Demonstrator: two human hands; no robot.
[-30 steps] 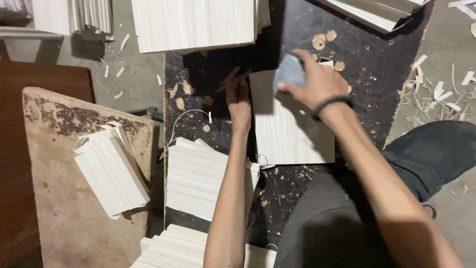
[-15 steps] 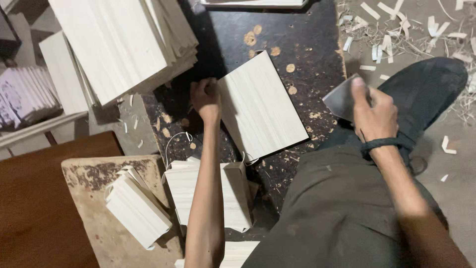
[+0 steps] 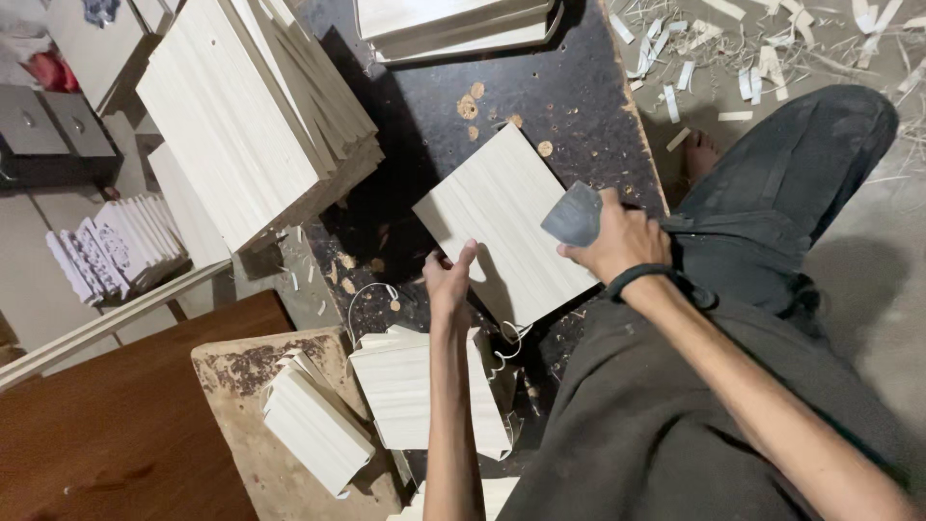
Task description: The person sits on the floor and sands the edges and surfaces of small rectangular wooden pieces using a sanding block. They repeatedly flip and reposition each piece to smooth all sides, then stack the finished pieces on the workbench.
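Left hand (image 3: 449, 280) pressed flat, fingers spread, on near edge of pale rectangular wooden panel (image 3: 506, 222); right hand (image 3: 617, 241) clenched around grey sanding block (image 3: 574, 217) at panel's right edge, on dark worktable (image 3: 569, 87).

A dark, stained workboard (image 3: 540, 106) sits in the middle of the scene, dotted with small round wood chips. To its right lies a grey concrete floor (image 3: 868, 289) strewn with pale wood shavings (image 3: 772, 58). To its left stand a brown wooden table (image 3: 116, 425) and a worn, chipped slab (image 3: 251, 386), with grey drawers (image 3: 43, 125) further off beyond them.
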